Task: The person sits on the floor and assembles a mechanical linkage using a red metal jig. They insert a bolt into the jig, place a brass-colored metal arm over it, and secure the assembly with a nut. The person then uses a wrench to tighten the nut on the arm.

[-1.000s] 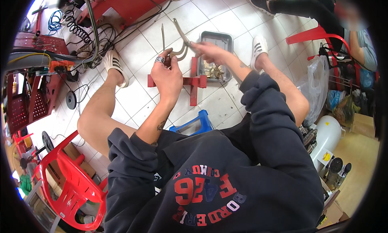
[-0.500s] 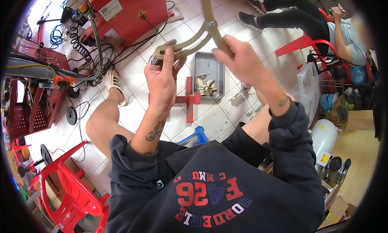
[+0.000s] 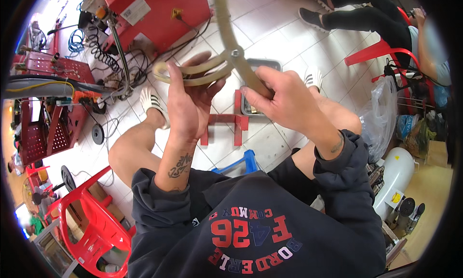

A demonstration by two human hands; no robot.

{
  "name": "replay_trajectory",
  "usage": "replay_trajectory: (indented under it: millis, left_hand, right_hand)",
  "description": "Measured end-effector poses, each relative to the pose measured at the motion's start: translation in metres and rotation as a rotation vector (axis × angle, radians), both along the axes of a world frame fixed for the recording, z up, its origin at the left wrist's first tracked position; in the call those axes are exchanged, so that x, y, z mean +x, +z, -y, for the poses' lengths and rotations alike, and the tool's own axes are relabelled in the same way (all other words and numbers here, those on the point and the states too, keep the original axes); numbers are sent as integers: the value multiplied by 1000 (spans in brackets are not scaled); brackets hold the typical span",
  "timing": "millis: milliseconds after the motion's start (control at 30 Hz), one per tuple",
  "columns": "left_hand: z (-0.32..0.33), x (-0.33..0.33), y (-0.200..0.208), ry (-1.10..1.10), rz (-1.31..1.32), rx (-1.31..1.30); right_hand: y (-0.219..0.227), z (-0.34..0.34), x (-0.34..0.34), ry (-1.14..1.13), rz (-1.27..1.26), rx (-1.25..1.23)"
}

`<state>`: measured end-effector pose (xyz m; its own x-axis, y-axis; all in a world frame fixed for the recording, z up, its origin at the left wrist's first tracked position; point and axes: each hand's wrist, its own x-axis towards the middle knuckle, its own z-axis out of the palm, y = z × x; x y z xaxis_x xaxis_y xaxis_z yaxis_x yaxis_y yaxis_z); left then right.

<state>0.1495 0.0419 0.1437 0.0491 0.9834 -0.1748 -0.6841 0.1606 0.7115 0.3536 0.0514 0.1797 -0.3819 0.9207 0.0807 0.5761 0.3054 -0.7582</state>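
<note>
A brass-coloured caliper-like tool (image 3: 235,53) with a bolted pivot is held up in front of me. My right hand (image 3: 284,95) is closed round its lower straight arm, while the other straight arm points up and away. Two curved arms reach left from the pivot, across the fingers of my left hand (image 3: 189,102). That hand is half curled round them, palm turned inward, its thumb raised beside their rounded end. Whether something small lies between the curved arms and my palm cannot be made out. Below stands a grey metal tray (image 3: 276,64), mostly covered by my right hand.
On the tiled floor a red metal stand (image 3: 238,118) sits between my feet, near a blue stool (image 3: 250,161). Red machine (image 3: 159,22) and cables lie far left; a red chair (image 3: 72,201) is near left. At right are a seated person (image 3: 357,17), a plastic bag (image 3: 378,118) and a white tank (image 3: 398,172).
The tool has moved left and down in my hands. My left hand has loosened round the curved end, and the shiny silver piece seen there earlier is out of sight.
</note>
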Motion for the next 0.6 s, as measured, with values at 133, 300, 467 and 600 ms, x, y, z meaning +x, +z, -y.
replay_trajectory:
  millis: [133, 300, 467, 600]
  left_hand:
    - [0, 15, 1, 25, -136, 19]
    - [8, 1, 11, -76, -238, 5]
    - [4, -10, 10, -67, -348, 47]
    - [1, -12, 8, 5, -305, -73]
  right_hand:
    - [-12, 6, -4, 39, -35, -24]
    - [-8, 2, 0, 73, -194, -322]
    - [-9, -4, -1, 142, -166, -302]
    - [-17, -2, -10, 148, -64, -181]
